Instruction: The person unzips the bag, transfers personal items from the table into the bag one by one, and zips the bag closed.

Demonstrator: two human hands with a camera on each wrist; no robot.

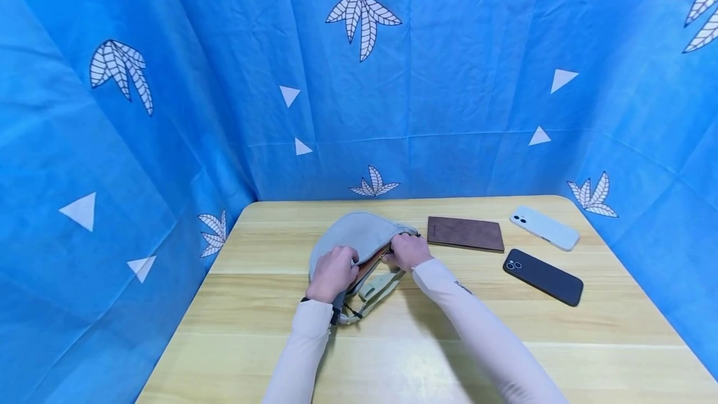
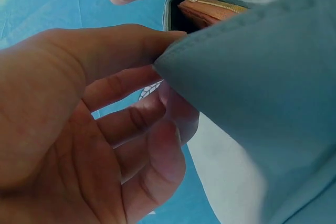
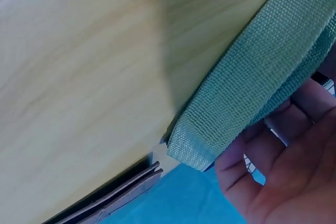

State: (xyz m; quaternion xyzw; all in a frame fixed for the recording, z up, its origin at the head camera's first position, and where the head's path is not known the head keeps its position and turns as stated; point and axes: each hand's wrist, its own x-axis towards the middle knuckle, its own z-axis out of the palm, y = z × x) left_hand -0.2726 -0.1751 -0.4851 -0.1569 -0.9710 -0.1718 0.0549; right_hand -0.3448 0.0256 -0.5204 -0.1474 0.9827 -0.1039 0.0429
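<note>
A grey-blue crescent-shaped bag lies on the table with its mouth parted. My left hand pinches the near edge of the opening between thumb and forefinger; the other fingers are loosely bent in the left wrist view. At the opening's far right end, my right hand grips the bag's edge, its thumb by a gold zip. Inside the mouth shows a brown, leather-like item, mostly hidden by the bag. A pale green webbing strap hangs from the bag's near side, passing beside my right fingers.
Right of the bag lies a brown wallet. Beyond it are a white phone and a black phone, both face down. Blue patterned cloth stands behind and along both sides of the wooden table.
</note>
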